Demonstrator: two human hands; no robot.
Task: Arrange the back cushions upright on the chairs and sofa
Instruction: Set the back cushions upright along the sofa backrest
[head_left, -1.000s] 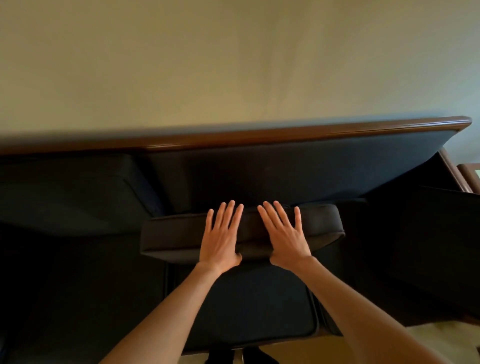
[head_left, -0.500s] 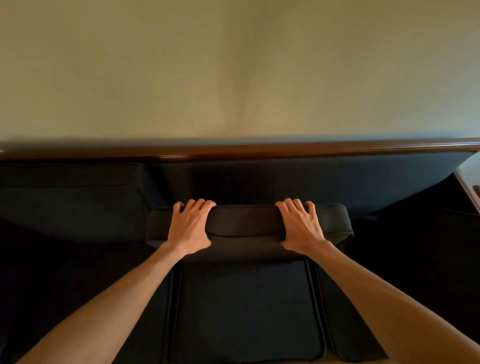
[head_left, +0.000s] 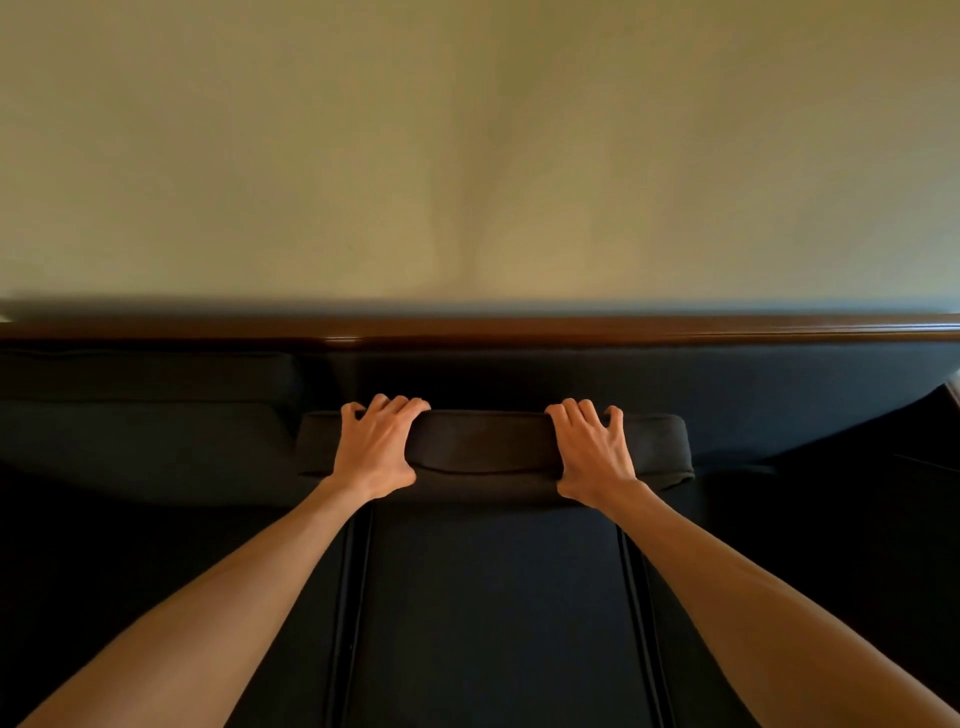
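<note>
Both hands clamped on the top edge of a dark back cushion (head_left: 483, 441), fingers curled over its far side, palms on the near face. Left hand (head_left: 375, 447) toward the cushion's left end, right hand (head_left: 595, 452) toward its right end, a bare stretch of top edge between the two grips. Cushion standing on the middle seat cushion (head_left: 493, 613) of a dark sofa (head_left: 753, 400), apart from the backrest, a shadowed gap beyond the fingertips; exact tilt hard to judge from above. Just past the left hand's grip, outward, a second back cushion (head_left: 145, 400) leaning against the backrest, its top higher than the held one. Outward of the right hand's grip, bare backrest fabric, then a darker panel at the far edge, too dim to identify. Below both grips, toward the wearer, piped seams running down either side of the seat cushion, bare forearms crossing over them. Beyond the grips, along the top of the backrest, a polished brown wooden rail (head_left: 571, 330) running the full width. Above that, a plain pale yellowish wall (head_left: 467, 145), softly and unevenly lit, a faint vertical shadow near its middle. Upholstery nearly black in the low light, little texture visible.
</note>
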